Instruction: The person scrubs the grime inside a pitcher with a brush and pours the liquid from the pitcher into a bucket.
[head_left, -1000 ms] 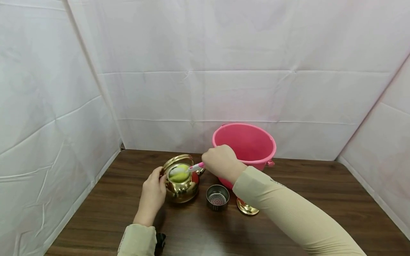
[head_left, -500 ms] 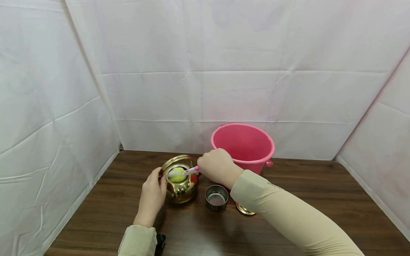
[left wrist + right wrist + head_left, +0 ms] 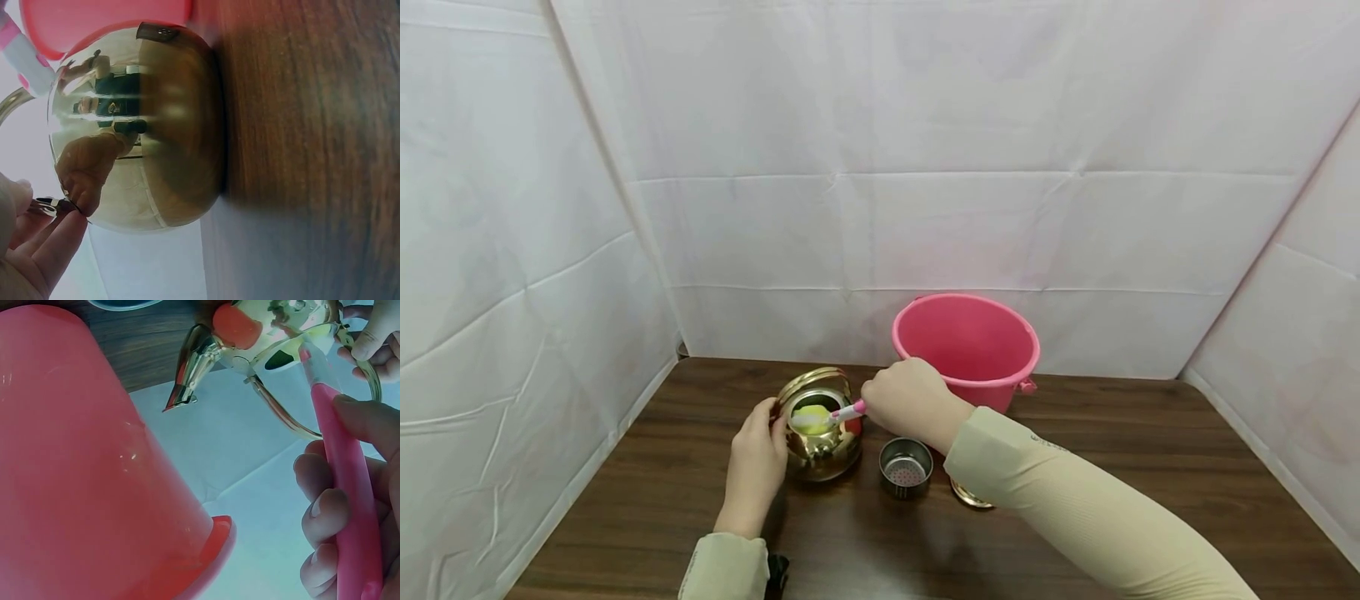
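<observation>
No text can be read. A short row of small dark marks (image 3: 1049,444), perhaps lettering, stands on the right sleeve (image 3: 1082,504), but it is too small and blurred to make out.

White sheeting (image 3: 880,108) behind brown table (image 3: 1112,467)

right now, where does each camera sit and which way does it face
Head: worn on the head, facing forward and down at table, kettle and bucket; left hand and right hand show, with sleeves.
Left wrist: worn there, facing the kettle's side; left fingers show, and the person's reflection.
Right wrist: worn there, looking past the right hand gripping the brush to the kettle; left fingers show too.
Both wrist views share kettle, bucket and brush.
</observation>
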A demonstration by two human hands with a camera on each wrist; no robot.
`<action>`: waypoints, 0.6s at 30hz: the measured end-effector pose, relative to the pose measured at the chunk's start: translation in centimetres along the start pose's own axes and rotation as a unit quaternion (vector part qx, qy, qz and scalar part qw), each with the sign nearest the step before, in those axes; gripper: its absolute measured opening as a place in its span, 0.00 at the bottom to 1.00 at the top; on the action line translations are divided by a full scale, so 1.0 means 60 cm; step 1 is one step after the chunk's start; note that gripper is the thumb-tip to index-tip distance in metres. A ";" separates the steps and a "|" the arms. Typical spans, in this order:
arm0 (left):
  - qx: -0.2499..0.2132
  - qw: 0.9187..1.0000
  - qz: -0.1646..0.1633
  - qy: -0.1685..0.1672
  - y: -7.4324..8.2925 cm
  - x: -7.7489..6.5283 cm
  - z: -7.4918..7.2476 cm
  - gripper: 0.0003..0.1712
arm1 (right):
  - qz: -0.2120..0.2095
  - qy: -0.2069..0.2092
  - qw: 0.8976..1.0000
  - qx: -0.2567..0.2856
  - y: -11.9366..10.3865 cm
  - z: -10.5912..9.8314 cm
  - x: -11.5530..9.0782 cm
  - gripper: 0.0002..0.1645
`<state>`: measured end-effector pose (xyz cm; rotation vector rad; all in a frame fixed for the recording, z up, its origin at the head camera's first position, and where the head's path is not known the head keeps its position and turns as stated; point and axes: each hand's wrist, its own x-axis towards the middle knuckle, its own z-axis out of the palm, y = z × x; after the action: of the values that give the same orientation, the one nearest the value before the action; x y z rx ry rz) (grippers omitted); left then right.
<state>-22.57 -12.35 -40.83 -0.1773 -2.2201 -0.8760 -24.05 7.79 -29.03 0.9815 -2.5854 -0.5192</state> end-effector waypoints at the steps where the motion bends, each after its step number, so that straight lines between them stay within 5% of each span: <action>1: -0.001 1.000 -0.002 0.002 0.000 0.000 0.000 0.12 | -0.001 0.004 1.000 0.004 0.001 0.001 -0.001 0.13; 18: 0.000 1.000 -0.015 0.017 -0.001 -0.001 0.004 0.12 | 0.015 -0.004 1.000 0.024 0.004 -0.001 -0.010 0.11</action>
<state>-22.65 -12.22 -41.01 -0.1289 -2.1968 -0.8887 -23.73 8.35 -28.99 0.9569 -2.6269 -0.4561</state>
